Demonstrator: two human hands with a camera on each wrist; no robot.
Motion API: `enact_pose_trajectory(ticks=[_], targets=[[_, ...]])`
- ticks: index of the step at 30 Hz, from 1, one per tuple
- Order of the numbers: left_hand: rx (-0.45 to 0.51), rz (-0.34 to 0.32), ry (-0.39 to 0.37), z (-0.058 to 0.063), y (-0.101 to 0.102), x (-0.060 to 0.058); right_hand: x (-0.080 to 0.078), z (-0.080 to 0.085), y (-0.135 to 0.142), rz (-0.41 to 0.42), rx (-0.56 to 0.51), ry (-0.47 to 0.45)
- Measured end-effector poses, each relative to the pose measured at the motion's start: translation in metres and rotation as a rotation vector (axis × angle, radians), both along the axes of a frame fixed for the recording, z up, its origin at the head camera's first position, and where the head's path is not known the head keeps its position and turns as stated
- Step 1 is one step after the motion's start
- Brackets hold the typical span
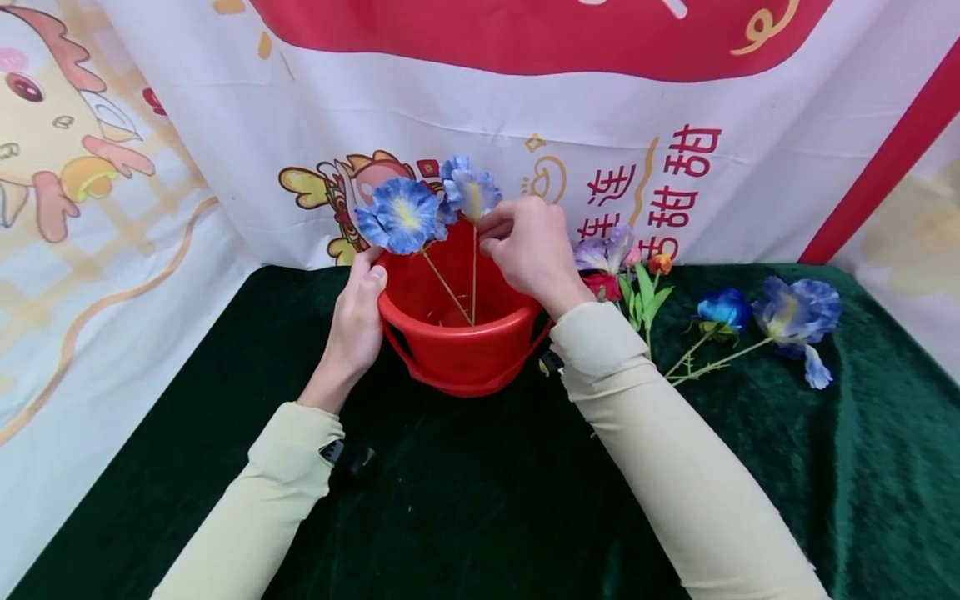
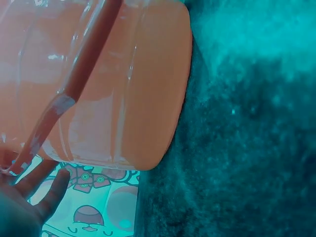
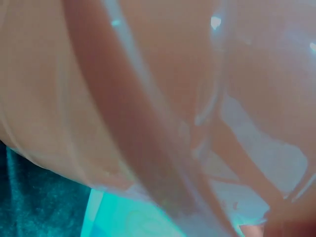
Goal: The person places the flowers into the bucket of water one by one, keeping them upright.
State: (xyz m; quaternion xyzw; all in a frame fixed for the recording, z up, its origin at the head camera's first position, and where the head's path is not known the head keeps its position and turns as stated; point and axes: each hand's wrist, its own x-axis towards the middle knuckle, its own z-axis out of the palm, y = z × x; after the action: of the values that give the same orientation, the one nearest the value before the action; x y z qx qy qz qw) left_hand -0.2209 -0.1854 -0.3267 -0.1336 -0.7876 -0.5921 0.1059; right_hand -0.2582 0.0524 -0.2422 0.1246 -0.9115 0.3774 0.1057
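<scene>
A red plastic bucket (image 1: 468, 354) stands on the green cloth, its handle (image 1: 420, 375) hanging down across the front. Two blue artificial flowers with yellow centres lean in it, the left flower (image 1: 405, 215) tilted over the rim and the right flower (image 1: 472, 190) nearly upright. My left hand (image 1: 356, 317) holds the bucket's left rim, thumb at the edge; in the left wrist view some fingers (image 2: 52, 195) extend beside the wall. Above the right rim, my right hand (image 1: 532, 250) pinches the right flower's stem just below its bloom. The right wrist view shows mostly bucket wall (image 3: 148, 98).
On the cloth to the right lie more artificial flowers: a red bloom (image 1: 602, 286), a pale purple bloom (image 1: 606, 250), a bright blue rose (image 1: 723, 310) and a blue-violet flower (image 1: 797, 312). A printed white curtain (image 1: 450, 108) hangs behind the green-covered table (image 1: 450, 500).
</scene>
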Motion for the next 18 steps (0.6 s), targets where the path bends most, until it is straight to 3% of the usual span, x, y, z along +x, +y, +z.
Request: enact_pose_trajectory(ticks=[3,8,13,18], targets=[[-0.04,0.042,-0.026,0.003,0.002,0.002,0.003,-0.005,0.008,-0.006,-0.085,0.057],[-0.155,0.131,-0.102,0.01,0.001,0.013,0.008,-0.016,0.032,-0.014,-0.353,0.159],[-0.154,0.084,-0.112,0.009,0.0,0.031,0.012,-0.023,0.069,-0.081,-0.578,0.185],[-0.063,0.017,-0.029,0.002,0.005,0.046,0.015,-0.028,0.102,-0.19,-0.642,0.101]])
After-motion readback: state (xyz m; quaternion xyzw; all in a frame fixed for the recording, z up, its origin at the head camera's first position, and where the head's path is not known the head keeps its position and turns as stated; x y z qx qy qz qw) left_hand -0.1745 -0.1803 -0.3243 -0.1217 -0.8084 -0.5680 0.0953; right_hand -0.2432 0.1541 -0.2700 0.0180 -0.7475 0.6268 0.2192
